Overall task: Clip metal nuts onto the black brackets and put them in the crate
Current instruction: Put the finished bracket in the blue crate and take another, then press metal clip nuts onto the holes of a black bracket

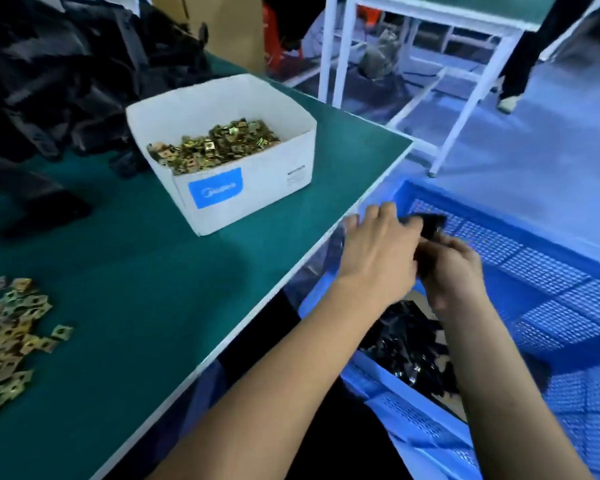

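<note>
Brass-coloured nuts [11, 337] lay loose on the green table [153, 289] at the left edge. Behind them, a heap of black brackets [59, 64] covered the far left of the table. A white box [243, 188] stood near the table's right edge, part-filled with more nuts; its front carried a blue label with pale lettering too blurred to read, and a small printed sticker, also unreadable.

Both forearms reached forward and to the right, past the table edge, over the blue crate [534, 278]. The left hand [378, 258] was curled, knuckles up, gripping one end of a black bracket [430, 223]. The right hand [454, 268] was curled round the bracket's nearer end, touching the left. More black parts [413, 355] lay in the crate below the wrists.

The crate had perforated walls and stood on a blue-grey floor. A white-framed bench [447, 36] stood beyond it, with a person's dark trouser leg [530, 53] at its right.
</note>
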`<control>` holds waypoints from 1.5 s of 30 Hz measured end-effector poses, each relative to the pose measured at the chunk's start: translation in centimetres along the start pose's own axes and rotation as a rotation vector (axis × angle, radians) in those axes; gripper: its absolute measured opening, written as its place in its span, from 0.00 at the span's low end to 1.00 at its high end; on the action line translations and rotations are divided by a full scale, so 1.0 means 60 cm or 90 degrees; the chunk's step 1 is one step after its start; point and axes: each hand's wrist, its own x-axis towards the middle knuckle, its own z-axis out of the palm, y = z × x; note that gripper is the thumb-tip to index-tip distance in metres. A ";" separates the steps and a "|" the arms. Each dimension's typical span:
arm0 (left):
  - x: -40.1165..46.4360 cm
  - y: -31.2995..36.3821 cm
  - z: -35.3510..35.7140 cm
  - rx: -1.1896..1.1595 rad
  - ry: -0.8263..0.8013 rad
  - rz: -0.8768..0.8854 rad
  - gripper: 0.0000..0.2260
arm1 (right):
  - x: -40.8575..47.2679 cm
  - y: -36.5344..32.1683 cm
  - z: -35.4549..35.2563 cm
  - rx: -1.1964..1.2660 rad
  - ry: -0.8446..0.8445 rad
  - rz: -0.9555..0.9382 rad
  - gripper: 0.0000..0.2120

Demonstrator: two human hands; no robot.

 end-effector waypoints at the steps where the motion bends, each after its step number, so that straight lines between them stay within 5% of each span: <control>1: -0.004 0.004 0.032 0.005 -0.037 0.007 0.19 | 0.017 0.029 -0.028 -0.026 0.072 0.038 0.09; 4: -0.022 0.006 0.111 -0.007 -0.147 -0.007 0.19 | 0.054 0.114 -0.101 -0.117 0.236 0.143 0.07; 9: -0.056 -0.010 0.188 -0.033 -0.303 -0.047 0.15 | 0.060 0.216 -0.163 -0.364 0.203 0.277 0.07; 13: -0.060 -0.022 0.199 -0.049 -0.308 -0.059 0.13 | 0.050 0.227 -0.166 -0.430 0.214 0.276 0.08; 16: -0.040 -0.024 0.165 -0.174 -0.206 -0.072 0.13 | 0.046 0.188 -0.129 -0.488 0.195 0.139 0.07; 20: -0.012 -0.028 0.071 -0.368 0.052 -0.110 0.08 | 0.011 0.071 -0.032 -0.542 0.177 -0.241 0.05; 24: -0.018 -0.076 -0.054 -0.454 0.316 -0.110 0.03 | -0.059 -0.047 0.101 -0.476 0.048 -0.491 0.05; 28: -0.084 -0.181 -0.159 -0.433 0.460 -0.153 0.02 | -0.162 -0.101 0.246 -0.403 -0.162 -0.643 0.05; 37: -0.377 -0.452 -0.225 -0.224 0.518 -0.519 0.04 | -0.377 0.059 0.540 -0.553 -0.575 -0.574 0.02; 42: -0.524 -0.559 -0.231 -0.041 0.537 -0.699 0.04 | -0.481 0.159 0.661 -0.667 -0.768 -0.643 0.12; 45: -0.562 -0.598 -0.229 -0.104 0.649 -0.829 0.06 | -0.534 0.212 0.729 -0.674 -0.856 -0.667 0.21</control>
